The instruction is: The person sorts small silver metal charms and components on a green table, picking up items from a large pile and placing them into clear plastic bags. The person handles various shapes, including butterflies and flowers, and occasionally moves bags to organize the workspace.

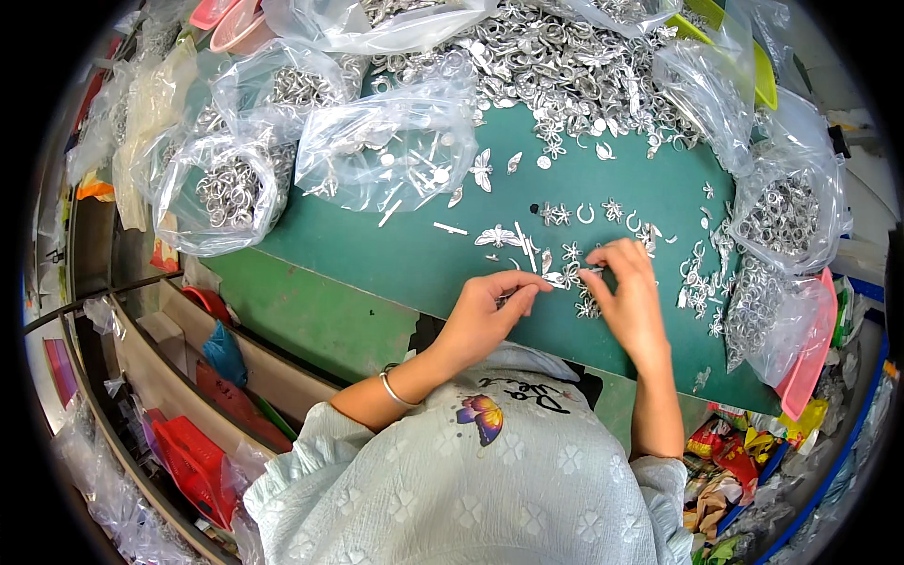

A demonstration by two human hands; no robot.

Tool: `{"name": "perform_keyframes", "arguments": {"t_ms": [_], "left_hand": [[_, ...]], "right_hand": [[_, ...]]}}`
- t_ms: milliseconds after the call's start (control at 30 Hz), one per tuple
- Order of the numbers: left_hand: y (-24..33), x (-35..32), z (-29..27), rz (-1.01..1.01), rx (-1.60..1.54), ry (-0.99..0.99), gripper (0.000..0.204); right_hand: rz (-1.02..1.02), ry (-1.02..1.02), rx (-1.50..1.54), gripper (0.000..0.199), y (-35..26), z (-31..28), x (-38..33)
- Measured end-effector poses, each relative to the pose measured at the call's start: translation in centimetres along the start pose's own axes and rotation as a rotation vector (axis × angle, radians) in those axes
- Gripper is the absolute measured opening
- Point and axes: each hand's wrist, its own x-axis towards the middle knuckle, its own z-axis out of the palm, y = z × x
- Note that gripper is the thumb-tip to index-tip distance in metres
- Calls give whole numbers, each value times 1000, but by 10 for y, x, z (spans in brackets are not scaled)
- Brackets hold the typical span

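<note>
At the far left of the table [367,254], a clear bag [268,202] is standing open, showing a heap of dull silver rings [229,191]. Just beside it, a flatter clear bag [325,160] is lying over pale discs and thin strips. Further right, a slim straight bar [450,228] is lying alone, and next to it a silver butterfly [497,235] is spreading its patterned wings.

Your left hand [497,306] is curling inward, thumb and forefinger drawing almost together beside a small, pale silver piece [556,280]; you are keeping its fingertips so close that I cannot tell whether they have hold of it. Between your hands, openwork flower pieces [572,251] are lying near the table's front edge, their looped petals shining bright grey around small centres. Beyond them, an open ring [586,215] is showing a gap in its round band.

Your right hand [626,292] is bending over the flowers, thumb and forefinger standing slightly apart; I cannot tell whether it is gripping anything. Further right, a loose cluster of silver pieces [697,282] is spreading, and beyond it another clear bag [817,193] is holding rings near a pink tray [817,348].
</note>
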Motion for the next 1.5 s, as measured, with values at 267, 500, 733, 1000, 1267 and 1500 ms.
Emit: {"name": "perform_keyframes", "arguments": {"t_ms": [267,500,733,1000,1267,1500], "left_hand": [[-2,20,13,432,923,159,20],[-8,28,14,397,921,119,13],[13,21,-8,-180,-701,-244,10],[1,19,-10,-45,-574,-224,15],[11,32,8,429,1040,175,23],[14,28,-13,62,211,-77,15]], "right_hand": [[55,46,-81,14,16,-14,-9],[39,103,-182,15,9,-26,-19],[119,208,-367,17,18,-13,-27],[7,61,-289,16,11,-13,-22],[-160,-36,-23,26,-11,2,-1],[-39,-92,41,18,1,-15,6]]}}
